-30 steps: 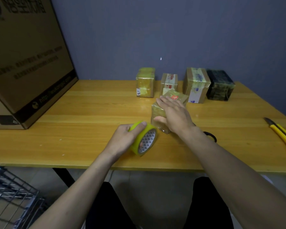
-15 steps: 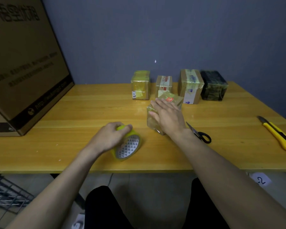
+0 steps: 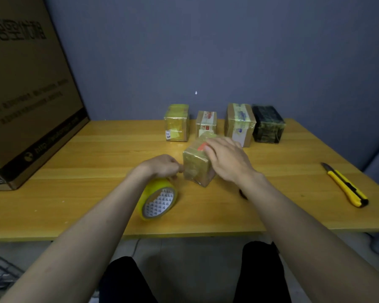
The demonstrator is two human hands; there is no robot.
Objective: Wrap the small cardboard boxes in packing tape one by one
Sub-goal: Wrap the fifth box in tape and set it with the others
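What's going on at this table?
A person is wrapping a small box in tape. The right hand lies flat on top, steadying it, while the left hand pinches at its near side. The yellow tape roll sits on the table. Four more boxes line the wall.

Left hand (image 3: 162,167) fingers curled, right hand (image 3: 227,159) flat, palm down

A packing station: taped boxes (image 3: 224,125) beyond the right hand (image 3: 227,159), big carton (image 3: 26,95) far left, knife (image 3: 346,185) right.
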